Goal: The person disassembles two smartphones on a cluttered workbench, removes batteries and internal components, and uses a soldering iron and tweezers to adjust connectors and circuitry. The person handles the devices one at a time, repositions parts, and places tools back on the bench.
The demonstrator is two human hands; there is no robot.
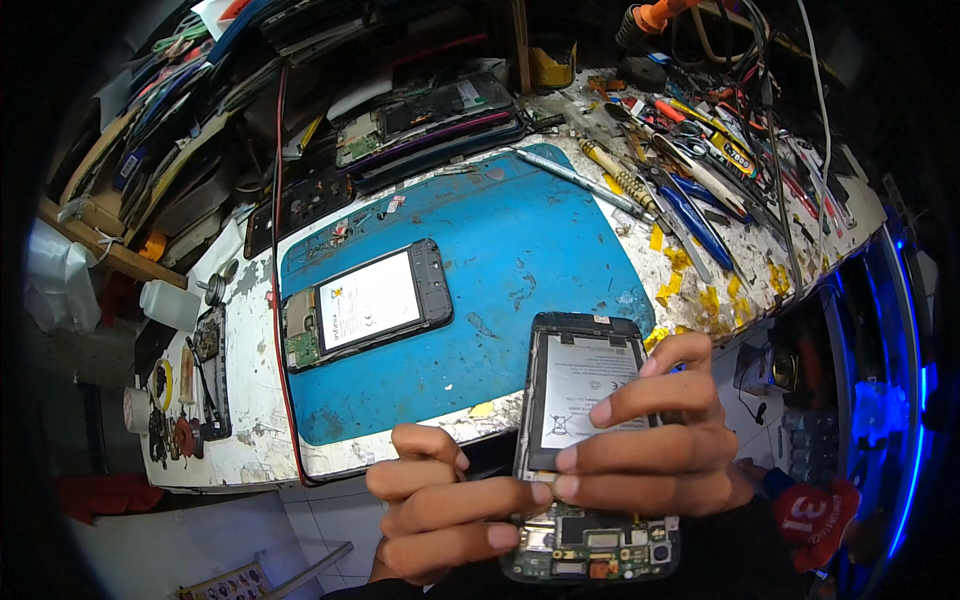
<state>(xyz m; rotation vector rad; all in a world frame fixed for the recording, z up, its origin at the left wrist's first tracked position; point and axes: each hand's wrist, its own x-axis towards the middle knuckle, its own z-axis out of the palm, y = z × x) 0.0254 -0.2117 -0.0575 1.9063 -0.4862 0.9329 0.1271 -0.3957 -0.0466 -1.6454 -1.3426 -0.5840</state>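
Over the front edge of the bench I hold an opened smartphone [578,385] with its back cover off. Its grey-white battery lies at the upper part, and a bare circuit board [590,545] shows at the lower end. My right hand [655,435] wraps round the phone's right side, its fingers lying across the battery. My left hand [450,500] is curled at the left edge, with a fingertip pressed near the battery's lower end, close to the right fingertips. Both thumbs are mostly hidden. On the blue mat [480,260] lies a second opened phone [430,280] with a white battery.
A pen-like silver tool [580,183] lies on the mat's right edge. Beyond it are blue-handled pliers [695,225], tweezers, screwdrivers and yellow tape scraps. Stacked phone parts [430,125] stand behind the mat. A red and black cable [279,260] crosses its left side.
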